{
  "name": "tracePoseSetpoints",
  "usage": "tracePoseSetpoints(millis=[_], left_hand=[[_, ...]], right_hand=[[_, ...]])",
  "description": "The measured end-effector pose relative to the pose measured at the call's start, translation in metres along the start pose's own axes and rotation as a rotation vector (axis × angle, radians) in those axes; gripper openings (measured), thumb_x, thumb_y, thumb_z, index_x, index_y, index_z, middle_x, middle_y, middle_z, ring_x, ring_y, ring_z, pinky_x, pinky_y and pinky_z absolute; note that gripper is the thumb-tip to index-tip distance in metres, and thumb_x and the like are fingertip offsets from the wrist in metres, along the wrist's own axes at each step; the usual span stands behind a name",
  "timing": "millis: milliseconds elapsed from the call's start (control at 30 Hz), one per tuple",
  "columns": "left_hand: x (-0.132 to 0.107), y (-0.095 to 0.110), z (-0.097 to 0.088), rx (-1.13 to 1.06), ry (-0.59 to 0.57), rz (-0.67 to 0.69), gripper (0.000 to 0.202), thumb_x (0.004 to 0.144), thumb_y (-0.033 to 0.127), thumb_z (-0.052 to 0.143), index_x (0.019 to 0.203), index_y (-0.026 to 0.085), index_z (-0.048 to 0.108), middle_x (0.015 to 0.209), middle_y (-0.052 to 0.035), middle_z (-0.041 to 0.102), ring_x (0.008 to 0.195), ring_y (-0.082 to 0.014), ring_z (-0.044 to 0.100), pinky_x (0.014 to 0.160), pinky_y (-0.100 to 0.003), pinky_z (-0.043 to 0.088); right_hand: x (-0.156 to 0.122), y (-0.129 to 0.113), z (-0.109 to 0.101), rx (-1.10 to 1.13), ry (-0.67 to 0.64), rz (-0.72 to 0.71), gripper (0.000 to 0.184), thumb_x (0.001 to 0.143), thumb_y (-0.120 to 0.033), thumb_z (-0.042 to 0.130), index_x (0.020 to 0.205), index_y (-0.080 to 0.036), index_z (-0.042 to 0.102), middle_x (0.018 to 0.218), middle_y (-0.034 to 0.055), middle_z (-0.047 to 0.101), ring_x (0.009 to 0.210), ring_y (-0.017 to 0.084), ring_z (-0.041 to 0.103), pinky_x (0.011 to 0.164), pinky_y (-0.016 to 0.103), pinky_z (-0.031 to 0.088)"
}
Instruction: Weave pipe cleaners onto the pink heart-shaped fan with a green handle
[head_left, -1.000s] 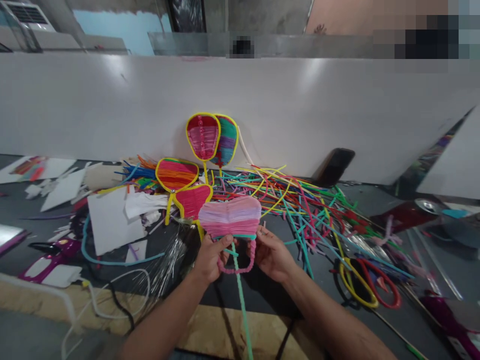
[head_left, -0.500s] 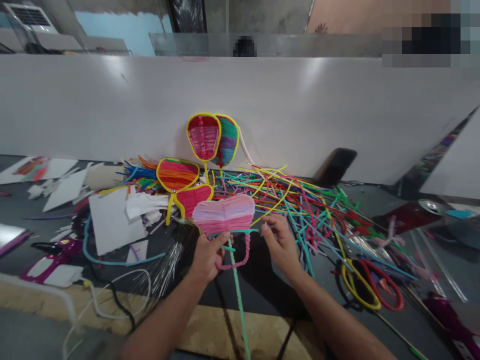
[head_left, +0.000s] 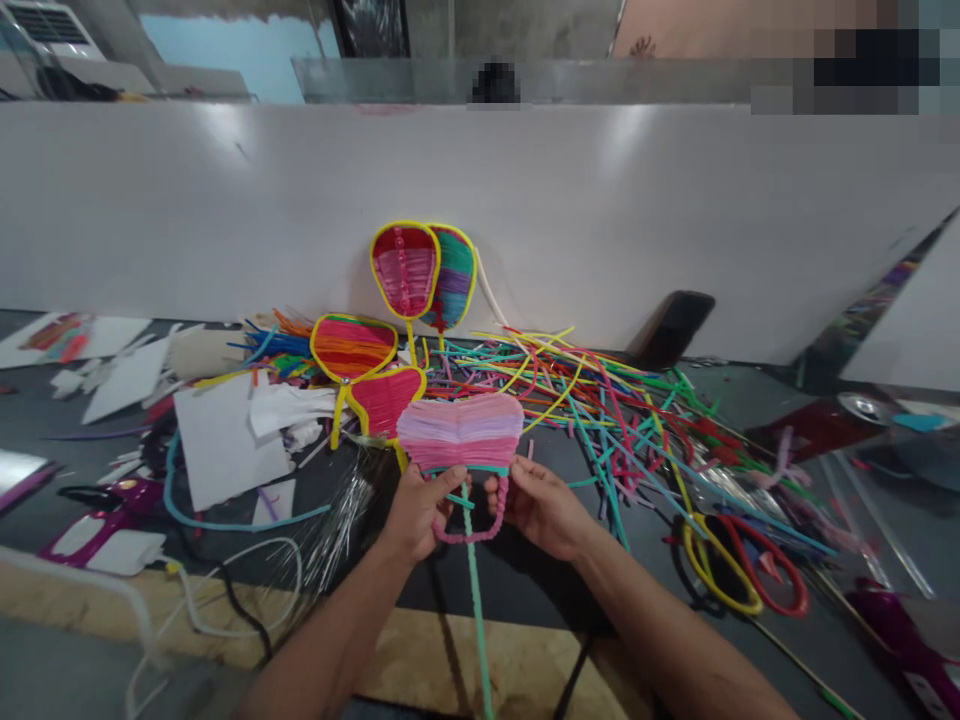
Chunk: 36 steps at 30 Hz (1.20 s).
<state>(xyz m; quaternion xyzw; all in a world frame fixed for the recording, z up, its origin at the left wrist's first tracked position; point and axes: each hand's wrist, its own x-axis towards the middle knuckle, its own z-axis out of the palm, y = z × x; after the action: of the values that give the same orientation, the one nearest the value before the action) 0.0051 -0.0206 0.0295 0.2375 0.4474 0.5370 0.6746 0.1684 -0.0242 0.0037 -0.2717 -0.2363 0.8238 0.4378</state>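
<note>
A half-filled pipe-cleaner fan [head_left: 461, 425] is held up in front of me, lilac above and pink below, with a teal row at its lower edge. Its twisted pink frame [head_left: 491, 530] loops below, around an open gap, and a mint-green stem [head_left: 478, 610] runs down from it. My left hand [head_left: 424, 510] grips the fan's lower left, thumb pressed on the teal row. At the right edge, my right hand [head_left: 540, 505] has thumb and finger closed where the teal row meets the frame. A short teal end sticks out by the left thumb.
Finished fans [head_left: 405, 275] lean on the white partition [head_left: 300, 200]. Loose pipe cleaners [head_left: 585, 400] spread behind and right, near a dark phone [head_left: 673, 330]. Scissors [head_left: 724, 570] lie at right. White card [head_left: 225, 440] and a purple glue gun [head_left: 112, 520] are left.
My right hand has moved left from beside the fan and closed on its right edge. The fan has shifted slightly to the right in my left hand's grip.
</note>
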Motion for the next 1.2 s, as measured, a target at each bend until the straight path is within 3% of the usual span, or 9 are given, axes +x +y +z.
tracePoseSetpoints(millis=[167, 400, 500, 600, 733, 867, 967, 1200], left_hand=[[0.001, -0.002, -0.004, 0.012, -0.004, 0.006, 0.029, 0.053, 0.022, 0.082, 0.071, 0.013, 0.061, 0.055, 0.0016, 0.063, 0.048, -0.0098, 0.056, 0.049, -0.021, 0.046], [-0.001, -0.003, -0.002, 0.062, 0.000, 0.001, 0.028, 0.052, 0.023, 0.082, 0.069, 0.012, 0.062, 0.056, -0.0003, 0.065, 0.049, -0.0117, 0.058, 0.051, -0.023, 0.047], [0.001, -0.004, -0.002, 0.052, 0.010, -0.004, 0.029, 0.052, 0.023, 0.082, 0.071, 0.013, 0.062, 0.057, 0.0001, 0.065, 0.051, -0.0120, 0.059, 0.052, -0.023, 0.047], [0.002, -0.008, -0.004, 0.079, 0.020, 0.001, 0.031, 0.051, 0.024, 0.083, 0.072, 0.014, 0.062, 0.058, 0.0009, 0.065, 0.051, -0.0117, 0.059, 0.051, -0.022, 0.045], [0.003, -0.008, -0.006, 0.118, -0.066, -0.054, 0.035, 0.057, 0.030, 0.081, 0.085, 0.016, 0.064, 0.069, -0.0009, 0.068, 0.060, -0.0135, 0.063, 0.057, -0.023, 0.048], [0.010, 0.006, -0.007, -0.054, -0.052, 0.095, 0.039, 0.070, 0.043, 0.069, 0.099, 0.018, 0.063, 0.094, -0.0054, 0.071, 0.087, -0.0189, 0.065, 0.076, -0.029, 0.050], [0.016, 0.016, -0.009, -0.088, -0.051, 0.173, 0.038, 0.071, 0.040, 0.069, 0.101, 0.018, 0.063, 0.104, -0.0076, 0.069, 0.100, -0.0216, 0.061, 0.086, -0.033, 0.047], [0.014, 0.018, -0.010, 0.082, -0.049, 0.201, 0.036, 0.068, 0.043, 0.071, 0.093, 0.017, 0.067, 0.091, -0.0070, 0.071, 0.092, -0.0206, 0.064, 0.078, -0.029, 0.050]], right_hand=[[-0.001, -0.001, 0.002, 0.039, 0.048, 0.025, 0.031, 0.073, -0.047, 0.068, 0.089, -0.023, 0.059, 0.070, -0.0006, 0.067, 0.062, 0.012, 0.062, 0.065, 0.026, 0.047], [0.003, 0.005, 0.000, -0.025, 0.028, -0.013, 0.026, 0.074, -0.044, 0.069, 0.078, -0.020, 0.059, 0.055, -0.0050, 0.057, 0.050, 0.008, 0.051, 0.057, 0.021, 0.043], [0.005, -0.001, -0.004, -0.059, 0.062, 0.000, 0.026, 0.073, -0.045, 0.069, 0.083, -0.022, 0.061, 0.061, -0.0036, 0.061, 0.054, 0.010, 0.054, 0.061, 0.024, 0.045], [0.008, -0.013, -0.009, -0.106, 0.133, -0.094, 0.029, 0.070, -0.044, 0.071, 0.088, -0.023, 0.064, 0.071, -0.0018, 0.065, 0.061, 0.011, 0.057, 0.063, 0.025, 0.046], [0.009, -0.026, -0.013, -0.135, 0.176, -0.207, 0.027, 0.072, -0.044, 0.070, 0.088, -0.023, 0.066, 0.076, -0.0009, 0.067, 0.063, 0.011, 0.058, 0.062, 0.024, 0.047], [0.008, -0.028, -0.013, -0.152, 0.184, -0.217, 0.030, 0.070, -0.043, 0.072, 0.092, -0.024, 0.066, 0.082, -0.0006, 0.068, 0.064, 0.011, 0.058, 0.062, 0.025, 0.046], [0.008, -0.026, -0.013, -0.130, 0.194, -0.205, 0.029, 0.068, -0.042, 0.074, 0.090, -0.024, 0.066, 0.076, -0.0023, 0.068, 0.061, 0.010, 0.058, 0.061, 0.024, 0.046], [0.010, -0.024, -0.014, -0.060, 0.243, -0.220, 0.026, 0.064, -0.037, 0.078, 0.082, -0.022, 0.066, 0.068, -0.0051, 0.064, 0.055, 0.007, 0.053, 0.056, 0.021, 0.044]])
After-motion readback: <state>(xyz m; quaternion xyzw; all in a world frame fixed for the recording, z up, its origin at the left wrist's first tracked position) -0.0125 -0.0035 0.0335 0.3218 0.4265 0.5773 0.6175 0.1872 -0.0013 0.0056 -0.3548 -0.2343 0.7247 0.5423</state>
